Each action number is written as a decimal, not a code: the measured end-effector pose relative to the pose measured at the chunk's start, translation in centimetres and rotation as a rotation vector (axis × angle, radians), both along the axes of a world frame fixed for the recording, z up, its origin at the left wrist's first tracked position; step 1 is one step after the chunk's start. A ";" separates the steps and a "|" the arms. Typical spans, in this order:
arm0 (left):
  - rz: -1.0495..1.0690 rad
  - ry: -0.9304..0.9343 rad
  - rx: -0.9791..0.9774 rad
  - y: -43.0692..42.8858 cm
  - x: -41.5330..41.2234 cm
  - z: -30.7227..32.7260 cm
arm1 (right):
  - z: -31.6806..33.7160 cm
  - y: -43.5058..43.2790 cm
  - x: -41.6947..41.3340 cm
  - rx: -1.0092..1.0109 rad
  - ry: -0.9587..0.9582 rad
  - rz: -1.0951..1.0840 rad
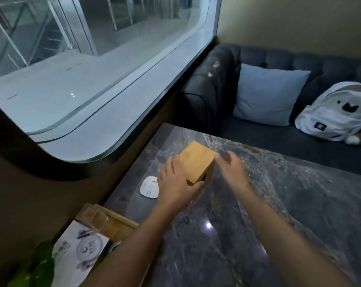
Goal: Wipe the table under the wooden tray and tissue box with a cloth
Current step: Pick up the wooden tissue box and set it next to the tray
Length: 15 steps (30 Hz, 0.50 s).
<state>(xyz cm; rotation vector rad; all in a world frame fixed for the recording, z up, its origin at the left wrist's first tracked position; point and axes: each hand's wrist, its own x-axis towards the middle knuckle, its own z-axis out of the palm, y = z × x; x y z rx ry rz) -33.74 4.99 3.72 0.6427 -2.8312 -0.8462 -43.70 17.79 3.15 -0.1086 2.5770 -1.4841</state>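
Note:
A wooden tissue box stands on the dark marble table near its far left corner. My left hand wraps the box's near left side, thumb under its front corner. My right hand is open just right of the box, fingertips at its right edge. The wooden tray sits at the table's near left, partly hidden by my left forearm, with a clear glass and a printed card on it. No cloth is in view.
A white square pad lies left of the box. A green plant is at the bottom left. Beyond the table is a dark sofa with a blue cushion and a white backpack. A window ledge runs along the left.

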 end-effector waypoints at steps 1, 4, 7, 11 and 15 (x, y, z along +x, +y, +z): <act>0.000 -0.014 0.018 0.1 -0.5 -0.2 | -0.3 -0.2 -0.4 -0.017 -0.026 0.013; 0.021 -0.014 0.105 0.4 -1.5 -0.7 | -1.4 -0.8 -0.9 -0.068 -0.083 0.057; 0.064 0.062 0.151 0.2 -1.8 -0.7 | -1.6 -1.1 -0.6 -0.164 -0.113 0.085; 0.093 0.099 0.234 -0.4 -1.8 -0.3 | -1.2 -1.3 -0.4 -0.197 -0.083 0.088; 0.178 0.133 0.439 -1.7 -0.7 0.5 | -0.4 -1.1 0.2 -0.242 -0.036 0.153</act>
